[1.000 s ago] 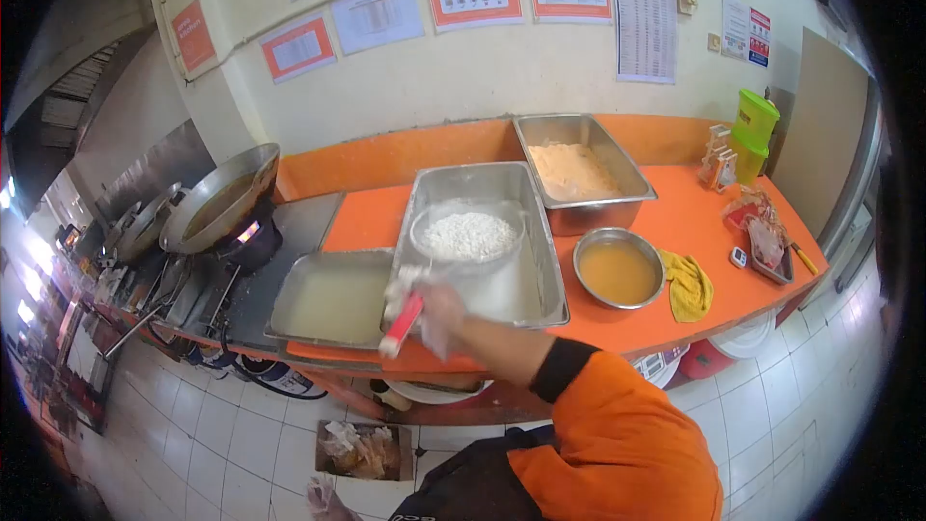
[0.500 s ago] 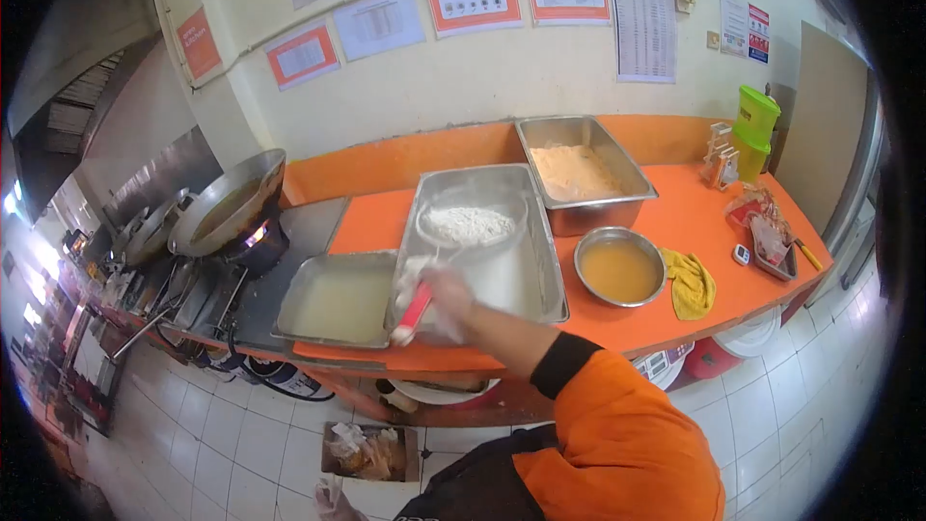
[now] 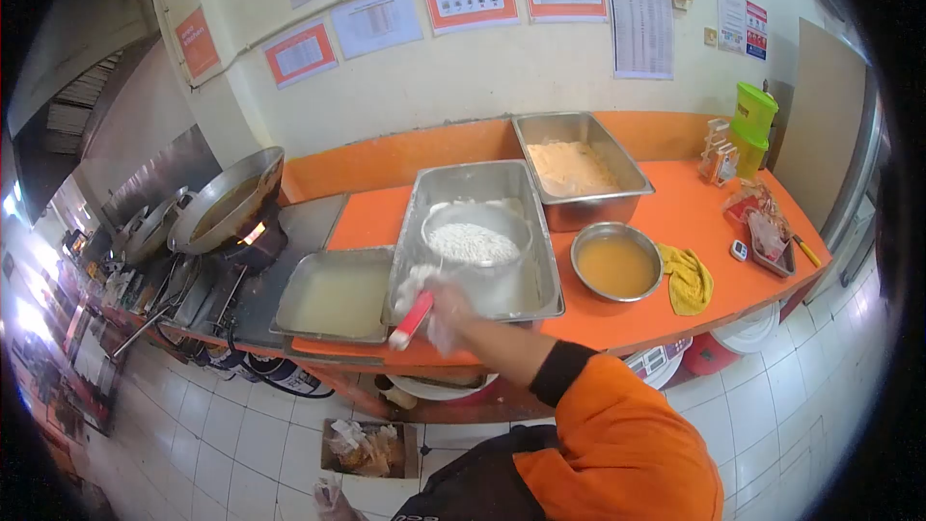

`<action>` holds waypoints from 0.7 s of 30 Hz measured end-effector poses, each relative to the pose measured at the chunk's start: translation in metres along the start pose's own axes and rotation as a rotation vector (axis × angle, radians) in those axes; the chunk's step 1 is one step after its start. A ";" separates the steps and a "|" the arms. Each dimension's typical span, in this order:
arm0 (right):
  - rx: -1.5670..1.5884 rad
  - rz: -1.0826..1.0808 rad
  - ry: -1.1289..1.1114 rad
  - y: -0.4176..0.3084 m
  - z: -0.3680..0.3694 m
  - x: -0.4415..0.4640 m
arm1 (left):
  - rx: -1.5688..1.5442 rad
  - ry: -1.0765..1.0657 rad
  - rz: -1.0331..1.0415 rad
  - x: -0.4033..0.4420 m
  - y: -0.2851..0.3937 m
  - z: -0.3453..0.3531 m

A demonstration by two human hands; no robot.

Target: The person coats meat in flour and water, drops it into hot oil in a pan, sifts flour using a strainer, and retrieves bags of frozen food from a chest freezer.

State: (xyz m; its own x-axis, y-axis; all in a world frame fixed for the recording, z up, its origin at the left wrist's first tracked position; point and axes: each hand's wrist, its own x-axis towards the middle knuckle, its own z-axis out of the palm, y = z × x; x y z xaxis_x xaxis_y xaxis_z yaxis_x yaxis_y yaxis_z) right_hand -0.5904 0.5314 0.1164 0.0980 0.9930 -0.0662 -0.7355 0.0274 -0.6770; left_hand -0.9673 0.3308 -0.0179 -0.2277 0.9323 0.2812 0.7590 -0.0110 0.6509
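My right hand (image 3: 447, 314), in a clear, flour-dusted glove, is closed around the red handle of a round sieve (image 3: 521, 240). White flour (image 3: 473, 243) lies in the sieve, which is inside a deep steel pan (image 3: 552, 280) with more flour at its bottom. White clumps cling around the fingers. My left hand (image 3: 333, 498), also gloved, hangs low at the bottom edge beside a cardboard box, partly cut off by the frame. Its fingers look loosely apart with nothing in them.
Left of the pan sits a shallow tray of cloudy liquid (image 3: 338, 296); beyond it a wok (image 3: 231, 207) is over a lit flame. To the right are a bowl (image 3: 617, 265) of yellowish liquid, a yellow cloth (image 3: 687, 282) and a pan of orange-tinted flour (image 3: 579, 169).
The sieve has shifted slightly right and down, and its flour has spread into a rounder, lumpy layer. My right hand keeps hold of the handle. My left hand stays low.
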 end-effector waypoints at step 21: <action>0.054 -0.038 -0.058 -0.022 0.068 -0.053 | -0.256 0.117 -0.148 -0.011 -0.014 0.000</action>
State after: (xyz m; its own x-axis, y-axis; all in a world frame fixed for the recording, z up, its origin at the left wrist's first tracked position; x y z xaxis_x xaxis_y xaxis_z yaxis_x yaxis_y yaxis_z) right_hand -0.6253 0.4858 0.1843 0.0886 0.9961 0.0025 -0.7671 0.0698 -0.6378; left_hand -0.9758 0.3210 -0.0303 -0.4038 0.8830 0.2394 0.5374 0.0171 0.8432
